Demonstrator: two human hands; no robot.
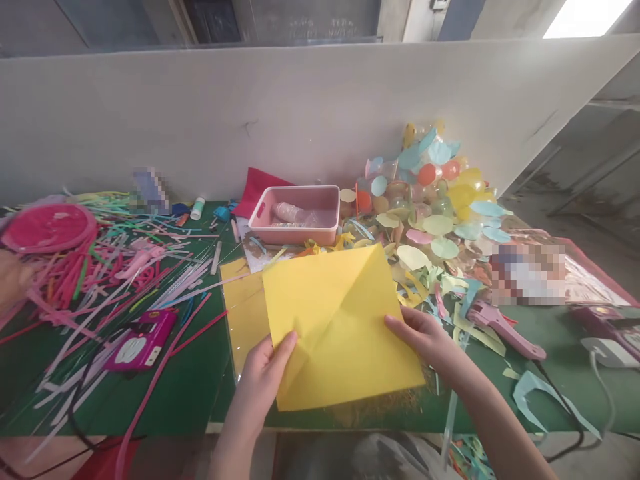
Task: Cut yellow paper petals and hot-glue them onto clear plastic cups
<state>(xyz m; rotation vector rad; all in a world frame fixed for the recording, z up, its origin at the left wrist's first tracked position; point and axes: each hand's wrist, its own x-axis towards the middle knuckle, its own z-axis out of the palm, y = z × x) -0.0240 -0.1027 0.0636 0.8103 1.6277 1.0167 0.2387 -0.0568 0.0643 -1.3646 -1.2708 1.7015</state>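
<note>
A sheet of yellow paper (335,333) with a diagonal crease is held up above the front of the table. My left hand (270,363) pinches its lower left side, thumb on top. On the right edge, my right hand (420,333) grips it with the thumb in front and the other fingers behind, mostly hidden. Under the sheet lies a flat yellow-orange board (240,307), partly covered. Just behind stands a pink plastic basket (300,235) with a clear bottle (287,212) inside.
Pink and white strips (165,287) and a purple power strip (143,340) lie left. Paper scraps and clear bottles with paper discs (440,227) crowd the right, near a pink glue gun (505,327) with a cable. At the far left is another person's hand (13,280).
</note>
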